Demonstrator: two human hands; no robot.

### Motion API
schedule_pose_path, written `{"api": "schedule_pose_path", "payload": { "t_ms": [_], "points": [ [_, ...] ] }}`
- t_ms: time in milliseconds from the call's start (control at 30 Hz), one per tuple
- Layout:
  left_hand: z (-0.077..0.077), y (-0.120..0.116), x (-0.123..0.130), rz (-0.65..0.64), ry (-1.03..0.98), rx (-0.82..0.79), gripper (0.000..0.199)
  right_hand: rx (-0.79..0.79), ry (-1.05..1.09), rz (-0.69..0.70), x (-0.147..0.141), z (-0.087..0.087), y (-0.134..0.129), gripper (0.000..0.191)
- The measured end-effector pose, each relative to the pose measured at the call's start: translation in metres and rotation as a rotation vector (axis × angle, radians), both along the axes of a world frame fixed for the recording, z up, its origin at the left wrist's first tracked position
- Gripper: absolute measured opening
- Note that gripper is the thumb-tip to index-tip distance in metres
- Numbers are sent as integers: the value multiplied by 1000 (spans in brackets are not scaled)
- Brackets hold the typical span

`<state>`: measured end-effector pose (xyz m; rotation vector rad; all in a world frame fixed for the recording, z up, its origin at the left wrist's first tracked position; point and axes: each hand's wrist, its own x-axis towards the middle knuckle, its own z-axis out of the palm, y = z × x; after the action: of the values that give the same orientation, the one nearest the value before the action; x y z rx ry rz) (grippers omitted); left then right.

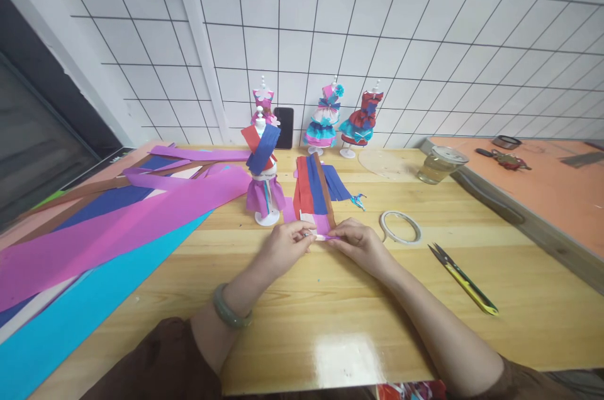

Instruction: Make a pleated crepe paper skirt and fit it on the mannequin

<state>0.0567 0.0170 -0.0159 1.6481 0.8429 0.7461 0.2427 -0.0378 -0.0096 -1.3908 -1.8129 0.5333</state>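
My left hand (291, 241) and my right hand (356, 243) meet low over the table, fingers pinched. Between them stretches a small white-and-purple paper strip (321, 237), gripped at one end by each hand. Just beyond lie crepe paper strips in red (304, 189), blue (317, 186) and brown (327, 192), with a separate blue piece (336, 183) beside them. Left of these stands a miniature dress form (265, 195) in a purple skirt, with red and blue strips crossed over its chest. A green bangle (230, 309) circles my left wrist.
Long crepe paper sheets (155, 217) spread across the left side. To the right are a tape roll (401, 227), yellow-handled thread snips (465, 280) and a cup of liquid (441, 165). Several dressed forms (323, 120) and a phone (284, 128) stand along the tiled wall.
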Motion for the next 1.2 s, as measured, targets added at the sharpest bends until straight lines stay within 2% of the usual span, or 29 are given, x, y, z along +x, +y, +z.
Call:
{"api": "schedule_pose_path", "payload": {
  "t_ms": [133, 300, 433, 567, 733, 1000, 1200],
  "points": [
    [-1, 4, -1, 24, -36, -64, 27, -117, 101, -26, 2, 4, 0, 21],
    [-1, 8, -4, 15, -36, -17, 24, -290, 177, -67, 4, 12, -2, 27],
    [3, 7, -5, -3, -31, 20, 25, -419, 237, -38, 6, 18, -4, 33],
    [4, 6, -5, 12, -30, 28, 24, -444, 265, -10, 5, 22, -6, 36],
    [0, 7, -5, 28, -21, 57, 22, -565, 337, 19, 5, 20, -7, 43],
    [-2, 8, -4, 31, -20, 39, 23, -667, 447, -33, 6, 19, -5, 39],
    [-2, 9, -5, 68, 8, 38, 34, -680, 596, -48, 8, 18, -2, 34]
  ]
}}
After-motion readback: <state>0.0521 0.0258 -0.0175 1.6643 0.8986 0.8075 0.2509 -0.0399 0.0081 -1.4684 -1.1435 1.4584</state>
